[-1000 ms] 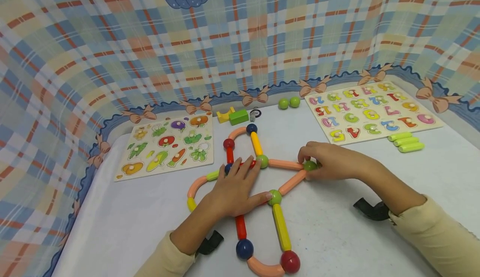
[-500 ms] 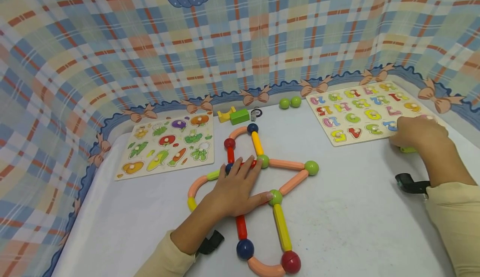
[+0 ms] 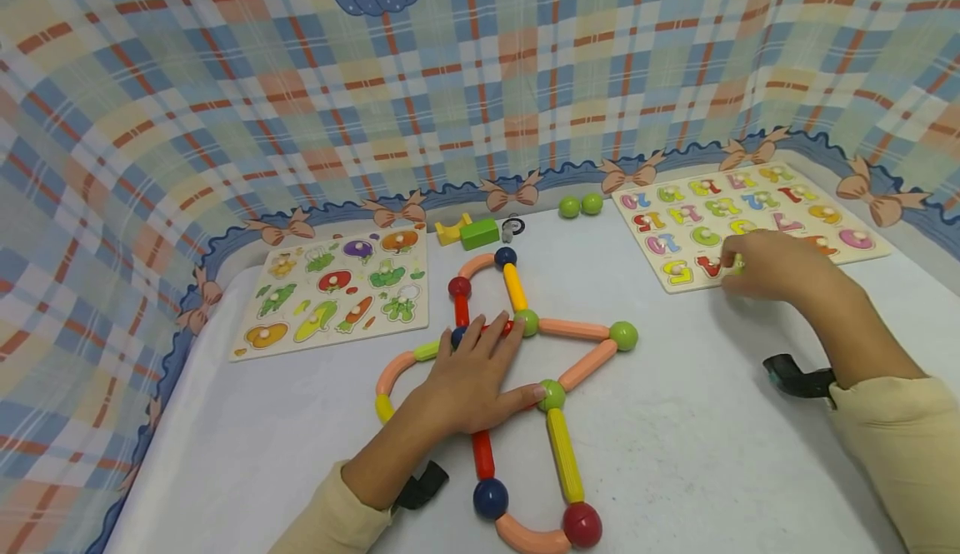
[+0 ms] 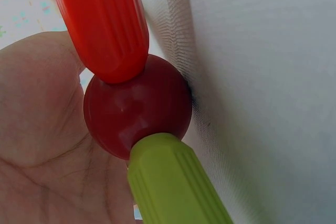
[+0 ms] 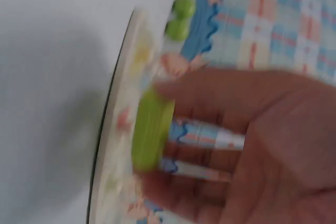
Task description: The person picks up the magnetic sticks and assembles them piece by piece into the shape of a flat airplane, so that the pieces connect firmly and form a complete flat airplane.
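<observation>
My left hand lies spread over a flat figure of magnetic sticks and balls, its thumb on a green ball. Under the palm, the left wrist view shows a dark red ball joining a red stick and a green stick. Two peach sticks meet at another green ball on the figure's right. My right hand, above the front edge of the number puzzle board, pinches a short light green stick between thumb and fingers.
A vegetable puzzle board lies at the back left. Between the boards are a green block, a yellow arch block, a small grey keyring figure and two green balls. A plaid curtain closes off the back.
My right hand left the right-hand green ball, reached to the light green sticks at the right, and has come back leftward with a stick. My left hand stayed in place.
</observation>
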`<state>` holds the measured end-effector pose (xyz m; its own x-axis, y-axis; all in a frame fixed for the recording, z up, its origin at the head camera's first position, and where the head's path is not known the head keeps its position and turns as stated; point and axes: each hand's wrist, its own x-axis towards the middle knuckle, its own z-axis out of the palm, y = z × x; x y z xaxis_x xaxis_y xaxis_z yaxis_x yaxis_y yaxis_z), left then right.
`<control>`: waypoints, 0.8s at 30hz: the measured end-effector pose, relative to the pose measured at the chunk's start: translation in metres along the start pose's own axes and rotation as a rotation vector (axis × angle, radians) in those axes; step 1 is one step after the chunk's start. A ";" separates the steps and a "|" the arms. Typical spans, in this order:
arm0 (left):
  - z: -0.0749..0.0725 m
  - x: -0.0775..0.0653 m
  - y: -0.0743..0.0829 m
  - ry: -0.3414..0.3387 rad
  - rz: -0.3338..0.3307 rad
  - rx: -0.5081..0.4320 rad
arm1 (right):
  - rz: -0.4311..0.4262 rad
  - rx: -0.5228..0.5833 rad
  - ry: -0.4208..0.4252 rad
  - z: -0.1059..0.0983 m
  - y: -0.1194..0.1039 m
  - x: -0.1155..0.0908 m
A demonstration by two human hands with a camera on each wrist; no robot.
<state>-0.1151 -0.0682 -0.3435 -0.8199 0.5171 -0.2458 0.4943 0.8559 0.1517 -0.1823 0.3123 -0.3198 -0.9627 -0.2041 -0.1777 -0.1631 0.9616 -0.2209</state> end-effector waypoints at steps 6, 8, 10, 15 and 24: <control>0.001 0.001 0.000 0.005 -0.005 0.005 | -0.408 0.132 -0.041 0.019 -0.053 0.005; 0.003 0.001 0.000 0.009 -0.005 0.005 | -0.459 0.145 -0.042 0.024 -0.062 0.005; 0.003 0.002 0.000 0.015 -0.004 0.007 | -0.473 0.149 -0.032 0.028 -0.066 0.006; 0.004 0.002 0.000 0.020 -0.006 0.006 | -0.461 0.171 -0.039 0.033 -0.065 0.007; 0.003 0.000 0.000 0.009 -0.004 0.002 | -0.451 0.154 -0.059 0.032 -0.068 0.007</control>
<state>-0.1143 -0.0680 -0.3467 -0.8243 0.5139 -0.2376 0.4918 0.8578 0.1492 -0.1705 0.2397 -0.3369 -0.7884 -0.6093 -0.0843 -0.5239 0.7370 -0.4270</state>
